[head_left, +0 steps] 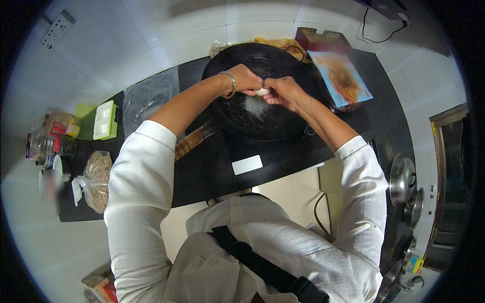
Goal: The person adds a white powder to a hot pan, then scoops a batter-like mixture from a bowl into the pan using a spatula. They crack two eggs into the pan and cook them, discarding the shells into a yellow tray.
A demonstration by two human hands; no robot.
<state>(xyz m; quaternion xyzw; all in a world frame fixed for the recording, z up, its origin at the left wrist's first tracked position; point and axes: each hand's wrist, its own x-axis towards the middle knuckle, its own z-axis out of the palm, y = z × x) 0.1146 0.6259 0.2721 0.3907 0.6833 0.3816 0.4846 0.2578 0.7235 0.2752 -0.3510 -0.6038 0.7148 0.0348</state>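
Hands (pixel 265 90) on egg (pixel 261 92) above black wok (pixel 283 121)

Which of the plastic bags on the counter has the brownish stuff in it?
The knotted bag at the counter's left end; the other plastic bag, beside the black pan, lies flat and looks empty.

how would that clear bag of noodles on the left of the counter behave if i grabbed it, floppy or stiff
The clear bag of noodles would probably feel floppy outside: its thin film is crumpled and knotted at one side. The pale tangle inside looks dry, so likely light and brittle, apt to crack if squeezed. It sits flat on the black counter, so it is unlikely to roll.
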